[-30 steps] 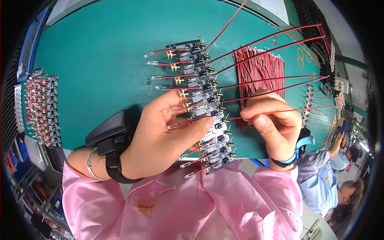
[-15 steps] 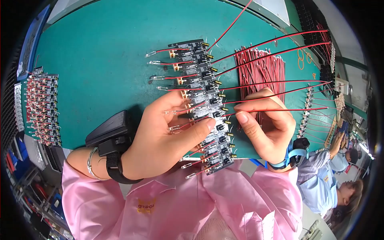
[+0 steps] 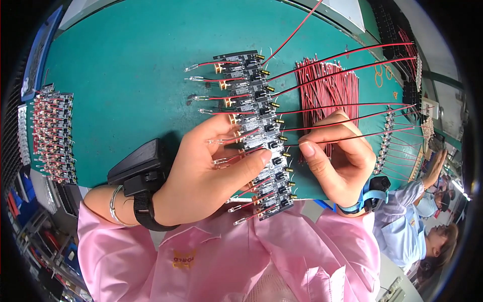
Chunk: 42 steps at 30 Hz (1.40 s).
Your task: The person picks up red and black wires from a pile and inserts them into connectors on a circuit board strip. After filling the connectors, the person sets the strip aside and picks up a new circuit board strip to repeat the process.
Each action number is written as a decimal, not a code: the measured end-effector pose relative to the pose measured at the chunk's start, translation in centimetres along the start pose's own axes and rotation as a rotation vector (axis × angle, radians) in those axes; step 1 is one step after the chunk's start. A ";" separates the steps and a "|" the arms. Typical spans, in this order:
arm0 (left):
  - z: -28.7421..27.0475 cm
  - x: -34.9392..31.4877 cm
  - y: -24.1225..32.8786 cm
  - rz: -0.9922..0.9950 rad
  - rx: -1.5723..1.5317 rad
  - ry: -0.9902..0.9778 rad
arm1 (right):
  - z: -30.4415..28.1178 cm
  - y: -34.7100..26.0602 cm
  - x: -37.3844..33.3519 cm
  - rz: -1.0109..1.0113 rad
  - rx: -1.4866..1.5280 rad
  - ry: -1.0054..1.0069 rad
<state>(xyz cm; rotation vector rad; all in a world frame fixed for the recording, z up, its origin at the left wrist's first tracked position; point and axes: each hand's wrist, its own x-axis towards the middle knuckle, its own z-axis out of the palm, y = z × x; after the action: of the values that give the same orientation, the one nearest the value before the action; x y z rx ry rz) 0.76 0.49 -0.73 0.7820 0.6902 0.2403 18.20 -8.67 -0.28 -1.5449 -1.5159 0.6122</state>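
Note:
A long strip of joined black circuit boards (image 3: 261, 106) is held up, slightly tilted, over the green bench. My left hand (image 3: 209, 173) grips it from the left, thumb on top and fingers underneath. Small clear-tipped parts on short red leads stick out along its left side. Several long red-and-black wires run off its right edge toward the far right. My right hand (image 3: 344, 156) is closed in a pinch, thumb against forefinger, on one such wire (image 3: 385, 133) close to the strip's edge. The wire's inner end is partly hidden by the fingertips.
Behind my right hand lies a thick bundle of red-and-black wires (image 3: 327, 83). Stacked boards (image 3: 54, 136) sit at the far left, and another wired board strip (image 3: 386, 136) at the right. Rubber bands (image 3: 379, 75) lie near the bench's right edge. A co-worker (image 3: 402, 236) sits beyond it.
My right hand has shifted slightly right, and the outer end of its wire has swung upward. Upper wires have dipped a little. My left hand and the strip stay nearly still. The co-worker's arm has risen.

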 end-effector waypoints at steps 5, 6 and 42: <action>0.2 -0.1 0.1 -0.026 -0.007 -0.007 | 0.1 -0.2 -0.2 0.041 -0.024 -0.044; 0.1 -0.2 0.0 -0.025 -0.005 -0.006 | 0.2 -0.2 -0.3 0.040 -0.023 -0.043; 0.2 -0.1 -0.2 0.013 0.020 0.019 | 0.6 -0.3 -0.1 -0.073 -0.142 0.032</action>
<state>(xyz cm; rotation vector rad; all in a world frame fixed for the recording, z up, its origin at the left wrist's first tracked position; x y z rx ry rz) 0.82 0.20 -0.73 0.8047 0.7065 0.2528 17.52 -8.66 -0.31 -1.5900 -1.6138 0.4439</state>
